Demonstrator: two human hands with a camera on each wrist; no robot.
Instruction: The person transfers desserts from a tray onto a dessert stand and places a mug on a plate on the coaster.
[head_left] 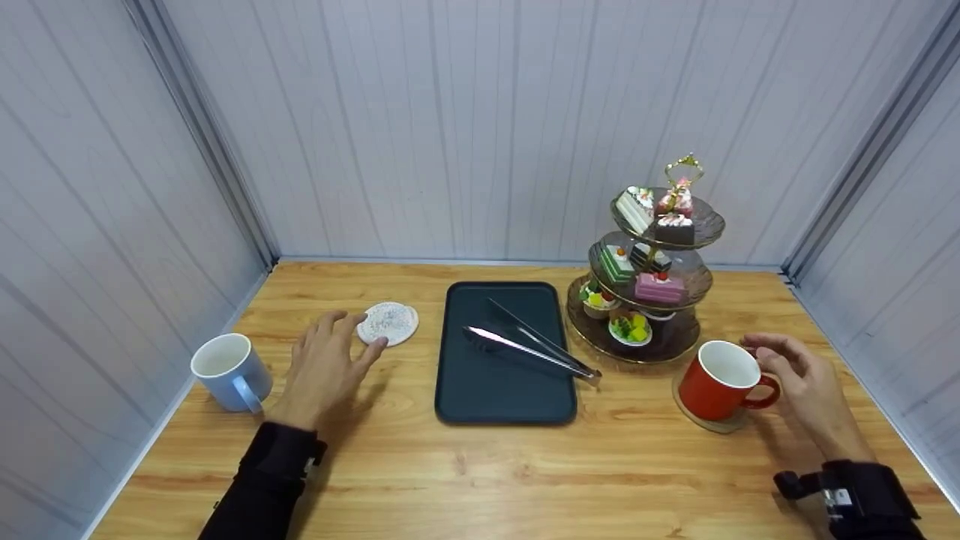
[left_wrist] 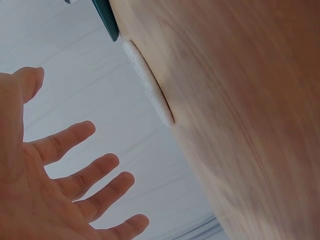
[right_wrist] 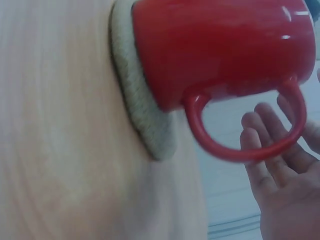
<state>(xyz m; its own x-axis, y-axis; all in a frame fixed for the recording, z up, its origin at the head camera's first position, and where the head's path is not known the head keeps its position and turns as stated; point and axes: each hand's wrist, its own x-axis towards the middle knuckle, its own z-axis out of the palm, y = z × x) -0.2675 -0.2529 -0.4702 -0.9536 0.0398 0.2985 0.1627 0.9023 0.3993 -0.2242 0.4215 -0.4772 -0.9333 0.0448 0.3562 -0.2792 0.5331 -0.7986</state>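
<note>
In the head view my left hand [head_left: 324,371] is spread above the wood table, with thumb and fingertips near a round white coaster [head_left: 389,324]. The left wrist view shows the palm and loosely spread fingers [left_wrist: 75,140] with nothing in them, apart from the coaster. At the right stands a red mug [head_left: 711,386] with a white inside, upright on a tan round coaster [right_wrist: 132,82]. Just beside the mug's handle [right_wrist: 225,151] is my right hand [head_left: 814,394]. Its fingers extend behind the handle in the right wrist view, not curled round it.
A light blue mug [head_left: 238,384] stands left of my left hand. Mid-table lies a dark tray [head_left: 480,401] with metal tongs [head_left: 536,351] across it, their end over its right edge. Behind the red mug rises a three-tier stand [head_left: 656,352] with several small cakes. Panel walls [head_left: 480,135] enclose the table.
</note>
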